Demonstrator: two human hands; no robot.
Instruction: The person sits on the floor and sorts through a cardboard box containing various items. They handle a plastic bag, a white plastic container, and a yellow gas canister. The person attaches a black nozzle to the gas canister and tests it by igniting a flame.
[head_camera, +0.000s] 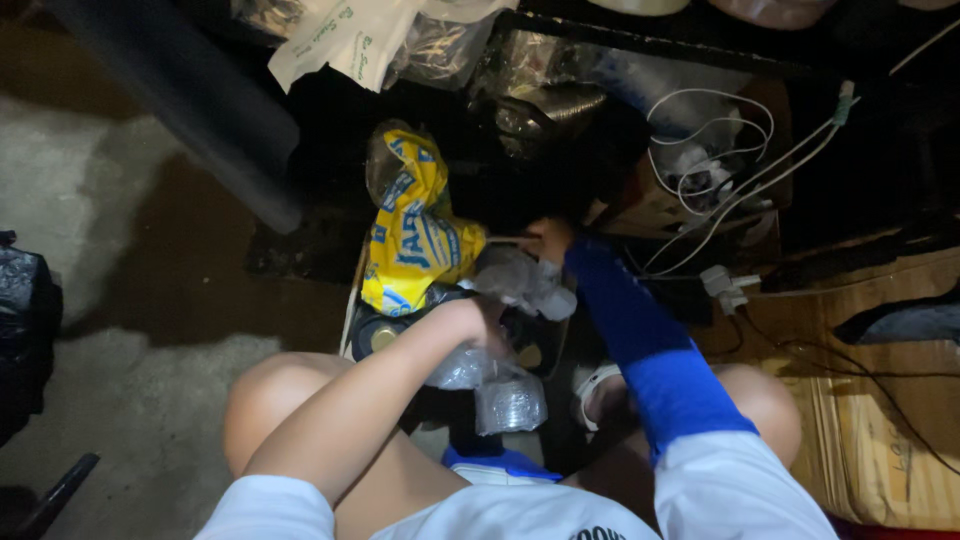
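Note:
I crouch over a pile of clear plastic wrapping (520, 280) on a dim floor. My left hand (470, 322), bare-armed, is closed over a crumpled clear plastic bag (462, 368) between my knees. My right hand (548, 238), in a blue sleeve, reaches forward and touches the top of the clear plastic wrapping beside a yellow and blue printed plastic bag (415, 235); its fingers are partly hidden. A stack of clear plastic cups (510, 403) in a sleeve lies just below my left hand.
White cables (715, 150) and a white plug (725, 287) lie to the right above flattened cardboard (870, 400). A dark pole (190, 110) slants at upper left. A black bag (25, 320) sits at the left edge. White bags (350, 35) hang at the top.

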